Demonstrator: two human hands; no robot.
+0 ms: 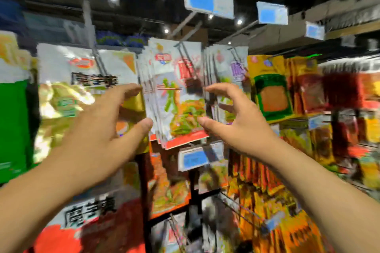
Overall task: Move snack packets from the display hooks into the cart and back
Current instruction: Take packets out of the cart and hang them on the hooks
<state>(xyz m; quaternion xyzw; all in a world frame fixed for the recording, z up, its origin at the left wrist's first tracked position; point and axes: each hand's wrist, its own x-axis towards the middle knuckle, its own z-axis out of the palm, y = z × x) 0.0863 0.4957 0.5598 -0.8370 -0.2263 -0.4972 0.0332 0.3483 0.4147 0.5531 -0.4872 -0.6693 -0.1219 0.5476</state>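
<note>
Two open hands framed the hanging packets at centre frame.
The grip held nothing: left hand (98, 129) and right hand (236, 121) were spread wide either side of the snack packets (176, 98), thumbs near the lower corners. A good move would probably pinch only the front packet and draw it straight along the hook (186, 57), clear of the price tag (195, 158) below. No cart showed.
</note>
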